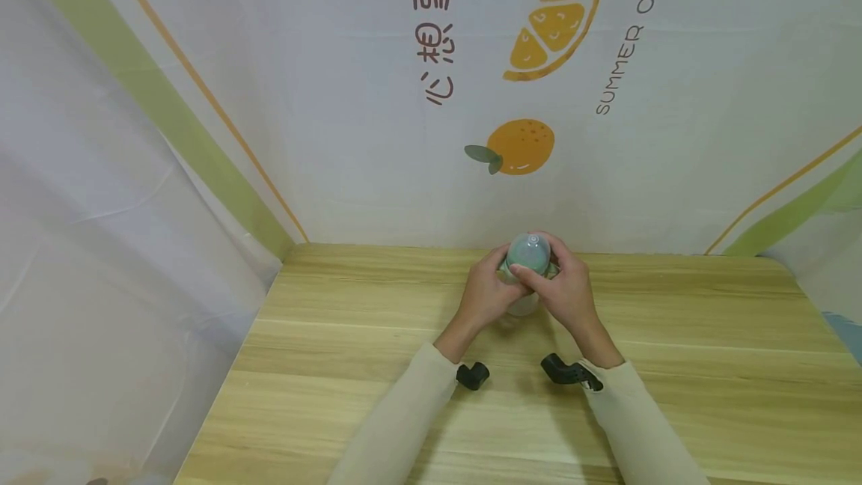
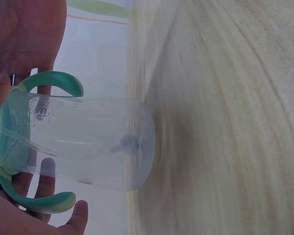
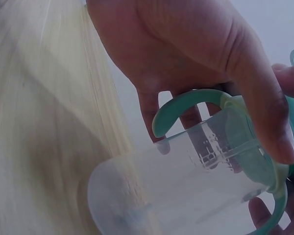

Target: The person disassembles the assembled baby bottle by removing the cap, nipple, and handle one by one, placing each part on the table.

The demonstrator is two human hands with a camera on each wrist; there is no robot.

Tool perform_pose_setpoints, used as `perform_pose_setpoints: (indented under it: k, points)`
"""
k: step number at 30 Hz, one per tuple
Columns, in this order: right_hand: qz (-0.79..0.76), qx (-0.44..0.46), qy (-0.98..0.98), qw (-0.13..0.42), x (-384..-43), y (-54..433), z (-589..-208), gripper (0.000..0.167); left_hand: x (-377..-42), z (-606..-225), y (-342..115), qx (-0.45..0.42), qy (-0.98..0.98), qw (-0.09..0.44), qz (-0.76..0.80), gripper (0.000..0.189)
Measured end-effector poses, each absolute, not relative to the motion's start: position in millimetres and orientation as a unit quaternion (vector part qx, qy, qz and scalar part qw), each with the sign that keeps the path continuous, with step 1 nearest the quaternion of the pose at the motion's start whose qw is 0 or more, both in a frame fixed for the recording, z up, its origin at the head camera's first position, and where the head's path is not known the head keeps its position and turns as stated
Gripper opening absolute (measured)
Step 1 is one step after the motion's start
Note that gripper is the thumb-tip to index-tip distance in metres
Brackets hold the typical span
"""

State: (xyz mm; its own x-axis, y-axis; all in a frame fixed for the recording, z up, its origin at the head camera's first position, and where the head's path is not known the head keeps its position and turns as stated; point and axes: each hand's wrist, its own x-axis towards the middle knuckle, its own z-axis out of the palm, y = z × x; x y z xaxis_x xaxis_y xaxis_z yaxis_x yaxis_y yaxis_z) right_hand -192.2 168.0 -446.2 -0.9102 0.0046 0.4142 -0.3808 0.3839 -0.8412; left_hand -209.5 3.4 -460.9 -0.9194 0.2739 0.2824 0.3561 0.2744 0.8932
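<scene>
A clear baby bottle with a green collar and a see-through domed cap is between both hands near the table's far edge. My left hand grips it from the left, and my right hand from the right, the right thumb pressed against the collar. In the left wrist view, two curved green handles flank the bottle's body. Inside it runs a thin straw with a weighted end. The base is close to the tabletop; whether it touches I cannot tell.
The wooden table reaches back to a white cloth printed with oranges and lettering. Another white cloth hangs at the left. Black wrist mounts stick out from both sleeves over the table.
</scene>
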Motion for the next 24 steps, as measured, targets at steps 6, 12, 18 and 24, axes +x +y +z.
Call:
perform_pose_setpoints:
  k: [6, 12, 18, 24]
  points:
    - [0.547, 0.124, -0.809, 0.174, -192.7, 169.5, -445.0, 0.054, -209.5, -460.6, 3.2, -0.193, -0.797, 0.033, -0.571, 0.066]
    - [0.549, 0.127, -0.809, 0.164, -193.3, 170.8, -443.7, 0.055, -208.9, -460.6, 1.9, -0.195, -0.797, 0.033, -0.571, 0.066]
    - [0.546, 0.128, -0.812, 0.159, -194.0, 171.9, -443.0, 0.055, -209.0, -460.8, 1.4, -0.196, -0.798, 0.032, -0.570, 0.065]
    - [0.548, 0.131, -0.811, 0.156, -194.8, 172.2, -442.8, 0.054, -208.5, -460.3, 1.6, -0.192, -0.799, 0.038, -0.568, 0.066]
